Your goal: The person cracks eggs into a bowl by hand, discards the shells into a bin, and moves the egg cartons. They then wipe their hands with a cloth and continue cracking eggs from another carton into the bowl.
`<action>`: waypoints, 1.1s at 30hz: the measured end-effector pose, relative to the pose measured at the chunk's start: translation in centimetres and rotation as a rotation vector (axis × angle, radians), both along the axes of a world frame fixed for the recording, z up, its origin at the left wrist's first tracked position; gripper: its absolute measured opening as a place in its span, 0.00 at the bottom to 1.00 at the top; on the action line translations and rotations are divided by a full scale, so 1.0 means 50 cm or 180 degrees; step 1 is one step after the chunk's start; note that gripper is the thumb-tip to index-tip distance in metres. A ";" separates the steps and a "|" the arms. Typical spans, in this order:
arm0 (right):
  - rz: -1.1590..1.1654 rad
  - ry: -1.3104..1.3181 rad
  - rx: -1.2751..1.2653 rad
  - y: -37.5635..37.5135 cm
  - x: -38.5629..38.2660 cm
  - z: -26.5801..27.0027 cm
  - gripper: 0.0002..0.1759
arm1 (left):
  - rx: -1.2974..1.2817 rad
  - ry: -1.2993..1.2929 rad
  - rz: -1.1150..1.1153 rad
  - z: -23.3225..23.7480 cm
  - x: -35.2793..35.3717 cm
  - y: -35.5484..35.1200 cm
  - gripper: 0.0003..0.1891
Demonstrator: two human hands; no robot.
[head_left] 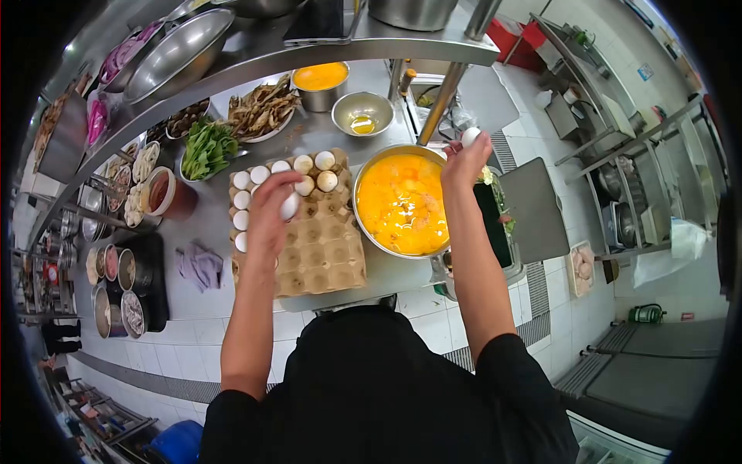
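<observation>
My left hand (270, 213) is over the cardboard egg tray (321, 259), its fingers around a white egg (290, 206). White and brownish eggs fill the tray's left and back cells, while many cells at the front right hold none. Beyond the right rim of a large metal bowl (358, 213), my right hand (464, 164) is raised with another white egg (470, 137) at its fingertips. Orange-yellow beaten egg (402, 203) fills much of that bowl.
Behind stand a small metal bowl (363, 114), a pot of orange liquid (320, 77) and leafy greens (209, 149). A steel shelf (309, 56) crosses above the counter on posts. A purple cloth (199, 267) lies left of the tray.
</observation>
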State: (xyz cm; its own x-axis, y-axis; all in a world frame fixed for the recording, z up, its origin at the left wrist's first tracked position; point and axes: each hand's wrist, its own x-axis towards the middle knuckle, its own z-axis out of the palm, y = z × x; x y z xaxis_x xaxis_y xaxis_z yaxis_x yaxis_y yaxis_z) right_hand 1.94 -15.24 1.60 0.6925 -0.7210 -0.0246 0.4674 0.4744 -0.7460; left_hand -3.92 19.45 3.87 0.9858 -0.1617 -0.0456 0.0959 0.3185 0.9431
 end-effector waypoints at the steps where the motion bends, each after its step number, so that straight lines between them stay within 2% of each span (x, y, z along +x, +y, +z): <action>1: -0.0324 0.0377 -0.0199 -0.016 0.035 -0.019 0.20 | 0.0219 0.0041 -0.0100 0.019 0.017 -0.050 0.12; 2: -0.0645 0.0757 -0.0393 -0.025 0.052 -0.029 0.22 | 0.0440 0.0084 -0.0196 0.038 0.030 -0.106 0.13; 3: -0.0654 0.0756 -0.0389 -0.026 0.055 -0.030 0.22 | 0.0536 0.0073 -0.0408 0.039 0.048 -0.148 0.13; 5: 0.1148 0.0976 -0.0543 -0.023 0.055 -0.029 0.19 | 0.0929 -0.0054 -0.0697 0.035 0.081 -0.220 0.15; 7: 0.0975 0.1182 -0.0719 -0.032 0.022 0.006 0.20 | 0.1210 -0.0181 -0.0791 0.026 0.113 -0.279 0.17; 9: 0.1901 0.0753 -0.0432 -0.042 -0.055 0.040 0.17 | 0.1759 -0.1655 -0.0891 0.009 0.136 -0.321 0.22; 13: 0.2859 0.1018 -0.0628 -0.031 -0.126 0.055 0.15 | 0.1341 -0.1659 -0.1488 0.033 0.145 -0.346 0.24; 15: 0.3010 0.1007 -0.0710 -0.040 -0.129 0.037 0.16 | 0.1980 -0.1534 -0.2043 0.046 0.147 -0.336 0.23; 17: 0.3124 0.1303 -0.1388 -0.033 -0.132 0.037 0.19 | 0.2053 -0.1497 -0.1947 0.052 0.122 -0.328 0.21; 18: 0.3056 0.1412 -0.1898 -0.028 -0.135 0.046 0.23 | 0.2351 -0.1603 -0.1865 0.046 0.119 -0.320 0.21; 19: 0.3058 0.1414 -0.1891 -0.025 -0.140 0.056 0.23 | 0.2645 -0.1705 -0.1779 0.038 0.117 -0.312 0.21; 21: 0.2655 0.1777 -0.3571 -0.017 -0.148 0.074 0.27 | 0.2706 -0.1969 -0.1674 0.015 0.116 -0.298 0.21; 22: 0.2510 0.1870 -0.3852 -0.015 -0.149 0.076 0.29 | 0.2906 -0.2278 -0.1521 0.008 0.114 -0.293 0.21; 24: 0.2418 0.1727 -0.3547 -0.007 -0.163 0.102 0.28 | 0.3096 -0.2591 -0.1377 0.013 0.111 -0.303 0.21; 27: 0.1968 0.1476 -0.2939 -0.053 -0.170 0.096 0.26 | 0.2596 -0.2396 -0.1554 0.063 0.101 -0.386 0.26; 28: 0.1426 0.1722 -0.3176 -0.072 -0.178 0.116 0.26 | 0.2305 -0.2533 -0.1304 0.069 0.092 -0.424 0.27; 29: 0.1138 0.2193 -0.3851 -0.109 -0.200 0.151 0.28 | 0.2006 -0.2667 -0.1057 0.078 0.085 -0.458 0.29; 30: 0.0085 0.2348 -0.5178 -0.150 -0.208 0.135 0.29 | 0.1979 -0.2691 -0.1069 0.075 0.086 -0.491 0.29; 31: -0.1091 0.2432 -0.6415 -0.166 -0.216 0.131 0.30 | 0.1062 -0.1440 -0.1395 0.067 0.087 -0.522 0.33; 32: -0.0709 0.2351 -0.6017 -0.177 -0.222 0.126 0.29 | 0.0152 -0.0182 -0.1655 0.058 0.092 -0.542 0.37; 33: -0.0737 0.2350 -0.6016 -0.160 -0.221 0.125 0.29 | 0.0149 -0.0203 -0.1666 0.060 0.089 -0.547 0.37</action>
State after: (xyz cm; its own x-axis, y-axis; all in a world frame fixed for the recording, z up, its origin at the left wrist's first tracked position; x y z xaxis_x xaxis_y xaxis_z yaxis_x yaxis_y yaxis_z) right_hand -9.11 -23.26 7.85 0.8142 -0.2353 0.5307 -0.1672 -0.9705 -0.1736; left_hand 0.54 -7.90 6.89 0.7748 -0.6322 -0.0072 0.1729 0.2009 0.9642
